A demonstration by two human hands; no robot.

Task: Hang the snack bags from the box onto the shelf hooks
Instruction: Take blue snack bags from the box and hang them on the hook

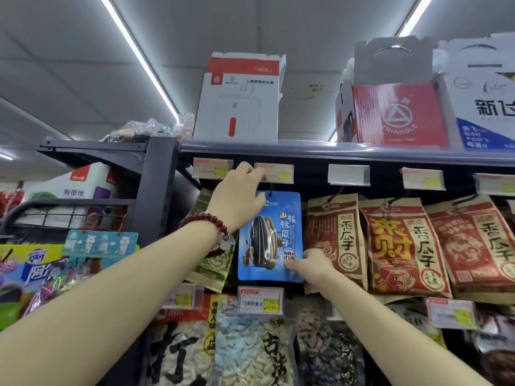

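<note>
A blue snack bag (pixel 274 232) of sunflower seeds hangs under the top shelf, its hole on a thin hook (pixel 271 188). My left hand (pixel 239 196), with a red bead bracelet on the wrist, reaches up to the price tag holder (pixel 276 171) at the hook's front end, fingers on its left edge. My right hand (pixel 309 264) pinches the bag's lower right corner. The box of bags is out of view.
Brown and red seed bags (pixel 404 246) hang on hooks to the right, a green bag (pixel 214 263) to the left. More bags hang on the row below. Cardboard appliance boxes (pixel 239 98) stand on the top shelf (pixel 334 151). A dark shelf upright (pixel 156 185) stands at left.
</note>
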